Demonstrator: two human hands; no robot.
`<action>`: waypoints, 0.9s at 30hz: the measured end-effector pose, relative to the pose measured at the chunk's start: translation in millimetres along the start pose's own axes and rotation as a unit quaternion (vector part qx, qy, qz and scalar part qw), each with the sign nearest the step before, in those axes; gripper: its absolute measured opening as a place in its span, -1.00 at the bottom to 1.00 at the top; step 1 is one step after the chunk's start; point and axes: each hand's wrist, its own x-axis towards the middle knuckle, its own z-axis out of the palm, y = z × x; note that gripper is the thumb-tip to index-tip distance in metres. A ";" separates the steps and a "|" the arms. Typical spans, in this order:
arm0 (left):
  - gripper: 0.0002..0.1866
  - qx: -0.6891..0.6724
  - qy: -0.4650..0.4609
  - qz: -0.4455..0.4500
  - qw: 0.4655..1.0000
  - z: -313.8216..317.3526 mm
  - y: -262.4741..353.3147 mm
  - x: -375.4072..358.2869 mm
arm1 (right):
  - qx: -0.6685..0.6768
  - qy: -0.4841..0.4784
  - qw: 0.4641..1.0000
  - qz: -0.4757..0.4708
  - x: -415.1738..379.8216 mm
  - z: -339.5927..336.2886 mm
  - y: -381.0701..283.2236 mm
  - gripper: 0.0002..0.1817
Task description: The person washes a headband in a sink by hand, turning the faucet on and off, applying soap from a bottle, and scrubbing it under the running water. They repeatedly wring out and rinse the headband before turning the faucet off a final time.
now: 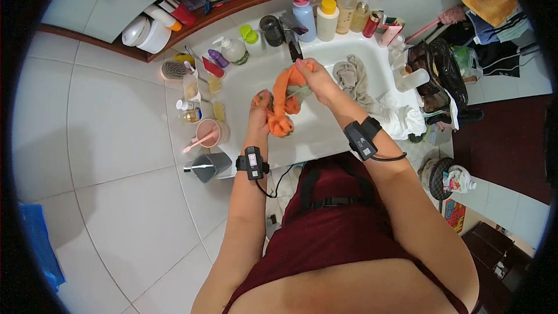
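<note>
An orange cloth [281,96] with some greenish patches hangs bunched over the white sink [314,131]. My left hand [261,109] is closed on its left side, low over the basin. Higher up, near the dark faucet [295,51], my right hand [317,79] pinches the cloth's upper end. Between the two hands the cloth droops in a loop and a twisted lump. A grey-beige cloth [351,77] lies crumpled in the right part of the sink, beside my right hand. White fabric [401,117] is heaped over the sink's right edge.
Along the back rim stand a blue pump bottle [304,17], a yellow-capped bottle [327,21] and several others. At the left rim are a pink cup [209,132] with a toothbrush and a grey cup [210,167]. A wooden shelf [232,6] runs above the sink.
</note>
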 end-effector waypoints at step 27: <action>-0.61 -0.273 -0.149 -0.062 0.948 57.5 -1.2 -33.5 | -0.292 0.069 0.894 -0.332 -26.9 44.3 59.8 -0.46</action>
